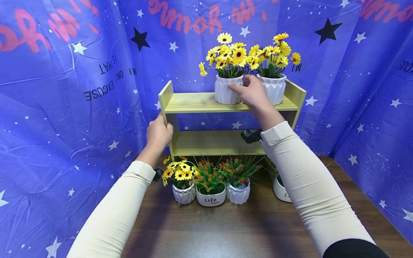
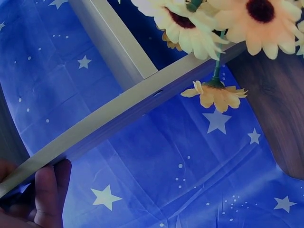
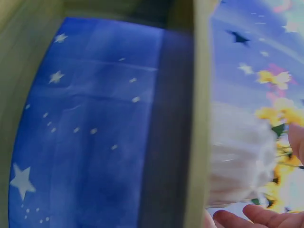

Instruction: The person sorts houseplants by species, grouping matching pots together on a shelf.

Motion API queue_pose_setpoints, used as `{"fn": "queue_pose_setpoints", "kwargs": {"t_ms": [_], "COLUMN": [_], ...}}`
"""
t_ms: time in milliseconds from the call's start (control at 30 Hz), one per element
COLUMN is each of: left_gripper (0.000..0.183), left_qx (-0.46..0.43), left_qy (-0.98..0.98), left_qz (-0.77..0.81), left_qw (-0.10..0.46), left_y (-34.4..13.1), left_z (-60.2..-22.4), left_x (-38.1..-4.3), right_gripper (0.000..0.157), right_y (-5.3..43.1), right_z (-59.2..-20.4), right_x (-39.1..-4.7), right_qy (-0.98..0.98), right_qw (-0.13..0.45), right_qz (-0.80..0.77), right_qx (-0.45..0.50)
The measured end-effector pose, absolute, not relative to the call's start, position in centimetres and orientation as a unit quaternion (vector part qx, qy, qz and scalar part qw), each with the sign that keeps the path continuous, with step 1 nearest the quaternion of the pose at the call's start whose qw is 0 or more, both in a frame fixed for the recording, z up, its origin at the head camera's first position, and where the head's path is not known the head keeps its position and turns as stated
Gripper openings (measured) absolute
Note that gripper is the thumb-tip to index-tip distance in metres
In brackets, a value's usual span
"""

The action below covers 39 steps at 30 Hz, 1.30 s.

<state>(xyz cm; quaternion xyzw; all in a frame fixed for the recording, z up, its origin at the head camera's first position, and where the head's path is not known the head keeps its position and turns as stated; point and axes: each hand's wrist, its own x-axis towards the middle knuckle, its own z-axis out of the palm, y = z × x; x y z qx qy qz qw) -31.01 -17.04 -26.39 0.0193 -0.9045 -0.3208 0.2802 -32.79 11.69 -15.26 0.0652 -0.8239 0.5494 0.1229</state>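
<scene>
My left hand grips the left side panel of a light wooden two-tier shelf; in the left wrist view its fingers curl round the panel's edge. On the top board, my right hand holds the right side of a white ribbed flower pot with yellow daisies, thumb across its front and fingers in the gap on its right. Beside it stands a second white pot of yellow daisies. In the right wrist view the held pot sits at the board, fingers close along its side.
Below, on the brown table, stand a daisy pot, an oval "Life" planter and a pot with red flowers. Another planter is partly behind my right sleeve. A blue star-patterned curtain surrounds the table.
</scene>
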Motion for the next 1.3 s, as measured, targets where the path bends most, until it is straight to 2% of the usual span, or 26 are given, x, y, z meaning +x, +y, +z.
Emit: {"fn": "queue_pose_setpoints", "kwargs": {"t_ms": [200, 433, 800, 1300], "left_gripper": [0.033, 0.028, 0.029, 0.028], "left_qx": [0.016, 0.014, 0.02, 0.022], "left_qy": [-0.904, -0.905, -0.907, -0.908], "left_qz": [-0.323, -0.311, -0.315, -0.317], "left_qw": [0.28, 0.291, 0.279, 0.274], "left_y": [-17.0, -17.3, -17.2, -17.0], "left_z": [-26.4, -26.4, -26.3, -26.3], "left_x": [-31.1, -31.3, -31.4, -31.5], "right_gripper": [0.066, 0.052, 0.052, 0.05], "right_y": [12.4, 12.5, 12.2, 8.7], "right_z": [-16.2, -20.6, -27.3, -31.6], "right_x": [-30.0, -26.7, -25.0, -23.5], "right_qy": [-0.763, -0.707, -0.726, -0.723], "right_qw": [0.153, 0.156, 0.107, 0.05], "right_qz": [0.621, 0.673, 0.657, 0.654], "right_qx": [0.09, 0.155, 0.174, 0.217]}}
